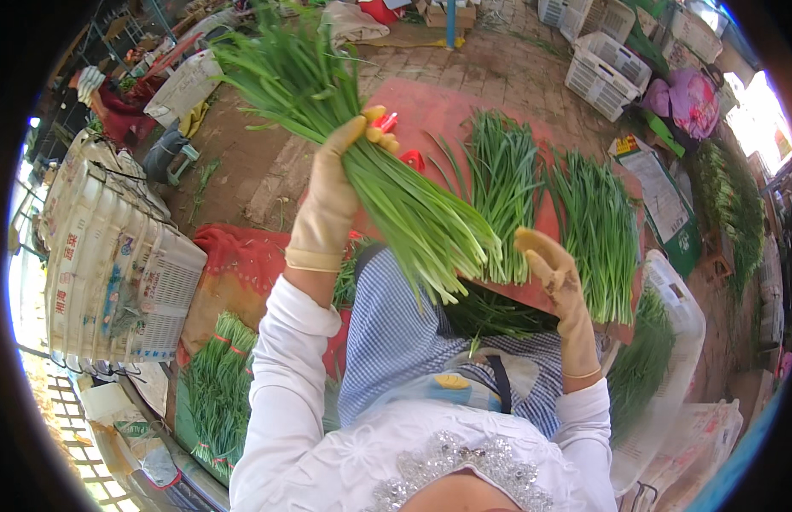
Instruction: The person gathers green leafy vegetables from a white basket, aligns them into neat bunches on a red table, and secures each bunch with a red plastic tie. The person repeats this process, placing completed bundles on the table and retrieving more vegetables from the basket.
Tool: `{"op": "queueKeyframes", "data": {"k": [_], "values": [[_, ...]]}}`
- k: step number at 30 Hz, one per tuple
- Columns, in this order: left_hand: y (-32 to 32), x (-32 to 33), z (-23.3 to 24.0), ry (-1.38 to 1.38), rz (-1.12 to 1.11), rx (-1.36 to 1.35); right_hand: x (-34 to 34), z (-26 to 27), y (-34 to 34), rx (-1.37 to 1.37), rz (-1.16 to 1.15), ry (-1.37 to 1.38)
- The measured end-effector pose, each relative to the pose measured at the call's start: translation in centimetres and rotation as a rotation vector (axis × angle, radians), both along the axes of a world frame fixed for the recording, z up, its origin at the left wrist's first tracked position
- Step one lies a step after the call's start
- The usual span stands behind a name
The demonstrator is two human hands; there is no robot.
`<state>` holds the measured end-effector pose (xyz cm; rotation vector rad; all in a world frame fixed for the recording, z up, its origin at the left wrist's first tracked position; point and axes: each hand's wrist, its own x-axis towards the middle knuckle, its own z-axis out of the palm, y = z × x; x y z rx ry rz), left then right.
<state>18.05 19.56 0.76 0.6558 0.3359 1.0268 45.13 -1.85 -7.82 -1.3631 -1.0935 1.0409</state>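
Note:
My left hand (335, 176), in a pale yellow rubber glove, is closed around a thick bunch of garlic chives (415, 214). The leafy ends fan out to the upper left, and the pale stem ends point down and right over my lap. Lower right of the bunch is my gloved right hand (557, 278), empty, its fingers apart and its palm smudged with dirt. Two loose piles of chives, one in the middle (506, 179) and one on the right (594, 237), lie on a red board (402, 105). A small red object (412, 160) shows beside the bunch.
Stacked white plastic crates (124, 269) stand at left. Banded green bundles (220, 384) lie below them. To my right is a white crate (667, 281) holding loose greens (642, 352). More crates (607, 73) and a pink floral bundle (687, 102) sit on the brick floor at upper right.

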Motion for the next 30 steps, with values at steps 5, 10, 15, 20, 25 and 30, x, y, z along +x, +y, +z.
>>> {"op": "queueKeyframes", "data": {"k": [5, 10, 15, 20, 25, 30], "values": [[1.0, -0.3, -1.0, 0.001, 0.055, -0.035, -2.8, 4.4, 0.4, 0.328, -0.036, -0.169], [0.8, 0.1, -1.3, 0.006, 0.074, -0.069, -5.7, 6.0, 1.5, 0.534, -0.040, -0.498], [-0.5, 0.8, -1.1, -0.041, 0.140, 0.007, -8.4, 4.7, 3.2, 0.525, -0.150, -0.787], [-2.3, 1.0, -1.8, -0.070, 0.222, 0.185, -9.6, 1.8, 4.5, 0.531, -0.315, -0.681], [-2.4, -0.8, -2.8, -0.120, 0.325, 0.155, -7.5, -1.3, 1.3, 0.474, -0.448, -0.594], [-1.9, -2.3, -3.4, -0.088, 0.367, 0.117, -6.5, -1.3, -2.8, 0.078, -0.134, -0.738]]}}
